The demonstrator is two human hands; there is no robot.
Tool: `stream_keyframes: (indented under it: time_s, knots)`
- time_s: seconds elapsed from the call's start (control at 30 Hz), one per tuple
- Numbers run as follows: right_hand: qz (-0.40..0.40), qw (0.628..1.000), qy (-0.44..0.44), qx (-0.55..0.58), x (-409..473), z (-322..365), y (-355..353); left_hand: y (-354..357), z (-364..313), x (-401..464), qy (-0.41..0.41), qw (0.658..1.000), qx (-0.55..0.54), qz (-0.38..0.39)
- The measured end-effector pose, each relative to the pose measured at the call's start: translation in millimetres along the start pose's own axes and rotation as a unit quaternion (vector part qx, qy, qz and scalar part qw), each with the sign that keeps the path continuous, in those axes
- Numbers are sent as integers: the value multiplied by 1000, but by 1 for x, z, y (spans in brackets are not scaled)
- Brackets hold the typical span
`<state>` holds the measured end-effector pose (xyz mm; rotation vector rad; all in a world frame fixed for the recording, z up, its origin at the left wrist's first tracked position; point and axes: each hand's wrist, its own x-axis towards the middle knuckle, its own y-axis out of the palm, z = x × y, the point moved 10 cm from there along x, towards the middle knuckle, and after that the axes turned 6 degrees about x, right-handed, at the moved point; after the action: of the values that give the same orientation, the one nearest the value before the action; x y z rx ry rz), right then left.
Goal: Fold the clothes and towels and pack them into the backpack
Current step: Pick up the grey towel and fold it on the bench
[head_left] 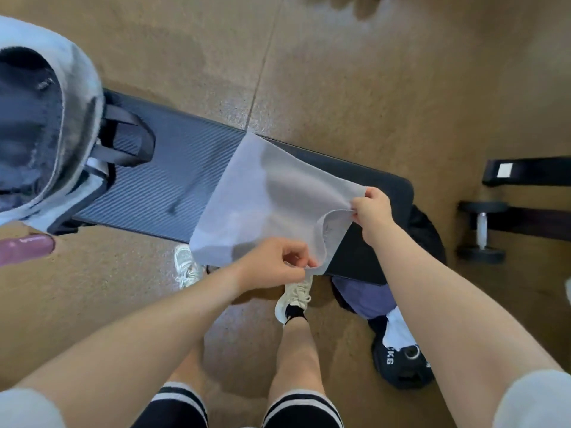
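One towel (265, 199) lies on the bench (173, 180); your left hand (275, 267) and right hand (372, 211) each pinch a corner, beside one backpack (71, 97).

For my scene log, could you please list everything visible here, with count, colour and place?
towel: one, pale grey, on the bench, near corners lifted
bench: one, black, across the middle
backpack: one, grey and dark, open, on the bench's left end
dumbbell: one, black with silver handle, floor at right
weight plate: one, black, floor lower right
clothes: blue and white, floor below the bench
left hand: fingers pinch a towel corner
right hand: fingers pinch the other corner
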<state>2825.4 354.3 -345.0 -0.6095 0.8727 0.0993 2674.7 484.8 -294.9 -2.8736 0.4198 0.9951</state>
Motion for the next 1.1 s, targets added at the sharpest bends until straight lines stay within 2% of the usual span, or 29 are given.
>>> stream_keyframes:
  time_s: [0.07,0.13,0.17,0.23,0.3,0.37,0.43,0.53,0.6,0.67,0.73,0.87,1.0,1.1]
  knots:
    - [-3,999,-3,-47,19,-21,-9,27,23,18,-47,994,44,85]
    - [-17,997,-11,-75,35,-37,-14,37,44,31,-90,985,77,129]
    - [-26,997,-17,-77,41,-42,-14,32,50,40,-92,984,99,113]
    - [-40,995,-49,-80,51,-44,-12,1,50,64,-69,985,160,7]
    - [-53,992,-86,-77,54,-42,-6,-41,39,78,-35,964,236,-113]
    - [-75,989,-106,-66,53,-39,-4,-73,27,90,0,938,299,-178]
    - [-98,988,-104,-65,55,-38,-3,-98,19,100,-7,915,347,-204]
    - [-128,985,-85,-84,58,-34,-4,-120,18,120,-80,868,451,-193]
    - [-122,985,-78,-91,60,-31,-1,-133,16,130,-107,829,514,-193]
    - [-112,988,-70,-77,60,-30,-2,-148,12,134,-109,808,535,-219]
    - [-103,990,-80,-46,61,-24,-7,-161,11,136,-115,805,531,-237]
    - [-99,983,-150,-37,70,19,-18,-180,-14,135,-68,812,501,-290]
    - [-119,974,-191,-12,81,57,-24,-191,-26,131,5,855,393,-339]
    - [-124,973,-184,-66,70,42,-22,-175,-1,114,-4,873,378,-309]
